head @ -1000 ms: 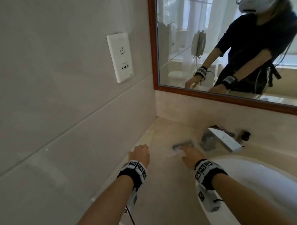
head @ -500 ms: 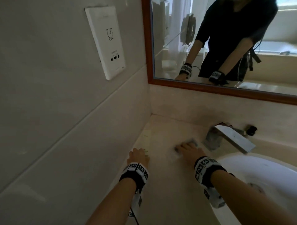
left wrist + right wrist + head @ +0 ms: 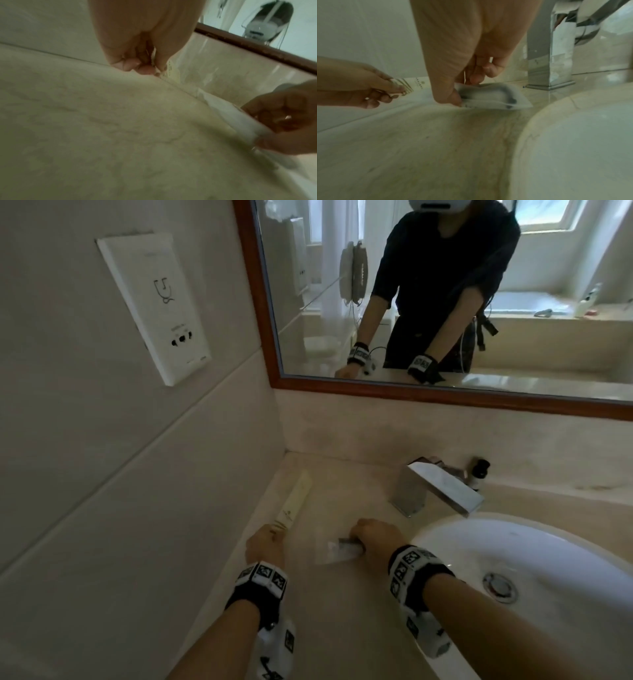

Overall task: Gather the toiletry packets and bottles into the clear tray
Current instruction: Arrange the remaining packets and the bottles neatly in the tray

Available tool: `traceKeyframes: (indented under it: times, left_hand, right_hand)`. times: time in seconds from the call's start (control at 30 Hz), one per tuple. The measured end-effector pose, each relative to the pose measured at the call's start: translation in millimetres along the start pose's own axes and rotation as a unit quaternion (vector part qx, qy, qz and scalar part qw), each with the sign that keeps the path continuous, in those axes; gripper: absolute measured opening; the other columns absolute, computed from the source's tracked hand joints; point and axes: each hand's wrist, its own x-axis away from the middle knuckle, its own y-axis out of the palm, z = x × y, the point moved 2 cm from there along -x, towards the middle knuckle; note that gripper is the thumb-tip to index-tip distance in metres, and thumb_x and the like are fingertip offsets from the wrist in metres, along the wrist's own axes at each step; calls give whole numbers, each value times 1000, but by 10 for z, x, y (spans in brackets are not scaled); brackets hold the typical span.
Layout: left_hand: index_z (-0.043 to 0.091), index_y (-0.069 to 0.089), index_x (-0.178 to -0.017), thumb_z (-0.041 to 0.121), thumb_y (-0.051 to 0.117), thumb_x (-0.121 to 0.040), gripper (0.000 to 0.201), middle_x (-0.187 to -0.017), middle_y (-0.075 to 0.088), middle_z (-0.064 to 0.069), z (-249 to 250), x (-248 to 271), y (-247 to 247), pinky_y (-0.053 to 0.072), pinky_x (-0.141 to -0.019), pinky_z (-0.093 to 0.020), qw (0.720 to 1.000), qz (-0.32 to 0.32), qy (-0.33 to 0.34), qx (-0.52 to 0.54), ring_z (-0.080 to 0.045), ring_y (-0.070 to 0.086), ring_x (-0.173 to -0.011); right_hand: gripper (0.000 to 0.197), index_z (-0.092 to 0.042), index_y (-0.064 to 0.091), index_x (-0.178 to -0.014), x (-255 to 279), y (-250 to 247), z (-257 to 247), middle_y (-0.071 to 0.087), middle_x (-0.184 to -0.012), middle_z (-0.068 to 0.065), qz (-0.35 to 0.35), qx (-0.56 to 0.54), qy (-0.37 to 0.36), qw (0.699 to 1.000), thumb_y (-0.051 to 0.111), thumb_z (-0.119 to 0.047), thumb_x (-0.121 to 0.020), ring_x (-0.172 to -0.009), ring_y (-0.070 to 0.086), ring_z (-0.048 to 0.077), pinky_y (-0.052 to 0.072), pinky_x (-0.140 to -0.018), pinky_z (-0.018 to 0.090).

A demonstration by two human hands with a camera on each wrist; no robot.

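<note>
My left hand point(image 3: 265, 546) pinches the near end of a long cream packet point(image 3: 295, 503) that lies along the wall on the marble counter; the left wrist view shows my curled fingers point(image 3: 137, 65) on its printed edge point(image 3: 171, 69). My right hand point(image 3: 375, 537) pinches a flat white packet with a dark item inside point(image 3: 337, 551), lying on the counter left of the basin. In the right wrist view thumb and fingers grip that white packet point(image 3: 493, 96) by its near corner, and the left hand point(image 3: 368, 88) holds the cream packet point(image 3: 412, 84). No clear tray is in view.
A chrome faucet point(image 3: 438, 491) stands just behind my right hand, with a small black-capped bottle point(image 3: 478, 472) beyond it. The white basin point(image 3: 548, 577) fills the right side. A tiled wall with a socket plate point(image 3: 154, 306) bounds the left; a mirror point(image 3: 445, 296) hangs at the back.
The right hand has drawn the white packet nearer along the counter. The left hand now pinches the cream packet's end. The head camera has tilted, showing more of the mirror.
</note>
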Motion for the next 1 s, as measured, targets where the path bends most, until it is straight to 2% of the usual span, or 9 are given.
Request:
traceKeyframes:
  times: [0.2,0.3,0.37,0.47,0.67,0.73,0.8,0.9,1.0]
  left_hand:
    - [-6,67,-81,7,59,-88,16,-74,63,-17,680,313,-31,37,-61,-27,977,86,146,127,-21,55,-70]
    - [-9,65,-80,8,57,-89,21,-70,58,-19,1133,612,51,34,-57,-27,958,93,233,141,-20,51,-68]
    - [-9,63,-79,21,50,-88,35,-71,61,-23,1442,858,173,33,-58,-26,942,88,289,148,-19,49,-67]
    - [-4,64,-76,24,48,-84,34,-70,62,-17,1895,1277,433,33,-59,-21,921,76,343,170,-17,50,-65]
    - [-4,61,-69,3,55,-85,19,-61,50,-6,2755,2286,1102,31,-53,-18,895,59,420,136,-15,43,-59]
    - [-6,62,-73,8,49,-84,22,-62,55,-16,2955,2562,1405,26,-54,-24,892,24,434,123,-19,45,-58]
    - [-9,64,-76,11,48,-84,26,-73,64,-25,3109,2832,1712,33,-56,-26,886,-38,442,134,-26,52,-60]
    - [-7,64,-60,8,56,-77,25,-71,69,-22,3316,3235,2101,32,-49,-11,867,-78,473,136,-12,45,-52]
    - [5,59,-47,-1,66,-77,32,-48,56,-5,3493,3523,2441,33,-45,-7,867,-109,476,95,-14,35,-47]
  right_hand:
    - [27,-13,63,-108,427,-308,142,60,-111,6,192,-158,-19,968,61,-20,-82,-98,59,27,47,-80,32]
    - [29,-12,62,-109,754,-507,339,61,-110,4,285,-198,-17,938,63,-19,-80,-95,60,27,46,-75,31]
    - [33,-11,63,-109,1026,-622,537,64,-111,5,354,-211,-18,911,67,-18,-77,-94,62,27,52,-79,35]
    - [35,-6,66,-105,1475,-726,923,67,-107,10,433,-221,-32,873,73,-14,-72,-88,65,29,57,-76,37]
    - [35,-7,68,-101,2527,-839,1947,70,-98,9,478,-182,32,859,74,-14,-67,-68,66,29,55,-57,28]
    - [35,-7,68,-100,2869,-834,2302,69,-98,9,484,-167,61,857,75,-11,-66,-68,66,29,56,-54,33]
    - [34,-6,68,-100,3200,-796,2629,69,-99,9,480,-153,96,858,76,-10,-67,-68,66,29,55,-54,33]
    - [34,-10,68,-104,3640,-703,3034,68,-105,6,460,-132,153,864,74,-14,-70,-72,67,30,53,-56,33]
    - [34,-12,67,-107,3975,-585,3357,66,-108,3,445,-136,199,862,71,-16,-74,-75,66,29,52,-59,35]
